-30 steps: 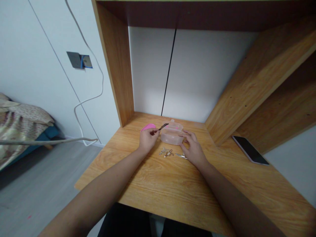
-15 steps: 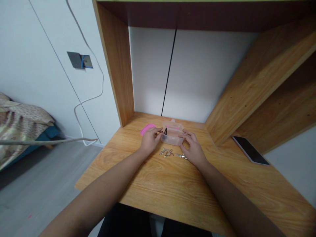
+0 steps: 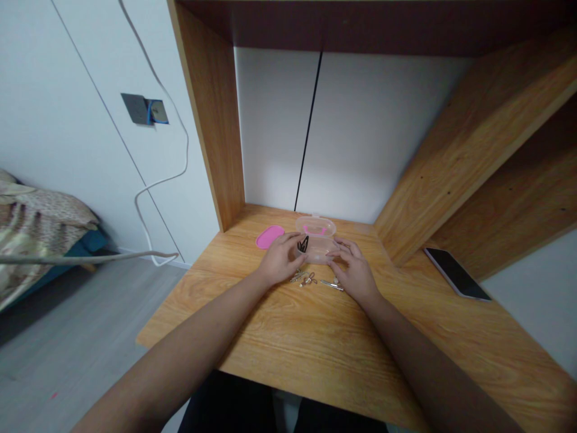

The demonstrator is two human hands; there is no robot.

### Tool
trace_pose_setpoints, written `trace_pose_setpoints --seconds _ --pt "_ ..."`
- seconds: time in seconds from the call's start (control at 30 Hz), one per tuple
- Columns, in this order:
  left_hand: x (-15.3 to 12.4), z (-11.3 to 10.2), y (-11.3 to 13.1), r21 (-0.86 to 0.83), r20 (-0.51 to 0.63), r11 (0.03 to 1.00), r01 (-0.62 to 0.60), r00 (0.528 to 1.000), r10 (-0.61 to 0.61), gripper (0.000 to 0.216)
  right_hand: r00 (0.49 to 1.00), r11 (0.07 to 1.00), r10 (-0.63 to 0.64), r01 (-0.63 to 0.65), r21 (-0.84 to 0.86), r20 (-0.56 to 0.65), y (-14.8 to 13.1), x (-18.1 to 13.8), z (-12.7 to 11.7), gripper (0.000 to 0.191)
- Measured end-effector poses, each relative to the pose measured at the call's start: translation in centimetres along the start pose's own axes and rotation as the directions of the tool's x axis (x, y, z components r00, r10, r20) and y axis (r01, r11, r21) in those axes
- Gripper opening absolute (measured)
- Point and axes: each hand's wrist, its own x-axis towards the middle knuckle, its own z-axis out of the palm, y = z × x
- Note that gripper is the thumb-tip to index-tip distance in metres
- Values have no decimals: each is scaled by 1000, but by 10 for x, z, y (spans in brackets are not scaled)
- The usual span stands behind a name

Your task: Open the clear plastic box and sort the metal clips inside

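A clear, pinkish plastic box (image 3: 319, 257) stands on the wooden desk, its hinged lid (image 3: 322, 226) tipped open toward the wall. Black hair clips (image 3: 303, 243) lie in its left end. My left hand (image 3: 280, 257) curls around that end, thumb at the front and fingers behind. Around the right end is my right hand (image 3: 354, 269), with its fingers and thumb on the box wall. In front of the box lie several small metal clips (image 3: 309, 279), and slim silver pieces (image 3: 331, 285) rest by my right thumb. The left fingertips are partly hidden.
A pink oval lid-like piece (image 3: 270, 237) lies left of the box. Farther right, a dark-screened phone or tablet (image 3: 457, 273) rests near the sloping wooden panel (image 3: 451, 162). A white cable (image 3: 187, 144) hangs down the left wall.
My left hand has shifted slightly right and closed around the box's left end. The black hair clips, upright by its fingertips before, now lie in the box. My right hand has barely moved.
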Motion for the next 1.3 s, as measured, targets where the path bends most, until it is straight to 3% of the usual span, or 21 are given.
trace_pose_setpoints --seconds 0.1,0.17,0.43,0.6,1.3 --pt "-1 1 1 -38 7 999 -17 1000 17 88 999 1000 -7 7 3 -48 -4 1 -1 12" --pt "-1 2 0 -49 8 999 4 1000 -4 93 999 1000 -2 1 -17 -51 -5 1 0 10" --pt "-2 7 -8 -56 56 990 130 990 -127 85 998 997 48 -46 -56 31 4 -1 3 19" --pt "-4 9 -12 -5 47 993 116 992 -115 74 997 996 60 -57 -69 41 4 -1 2 26" --pt "-3 10 -13 34 2 996 82 997 -82 76 999 998 51 -51 -45 -3 -5 0 -1 33"
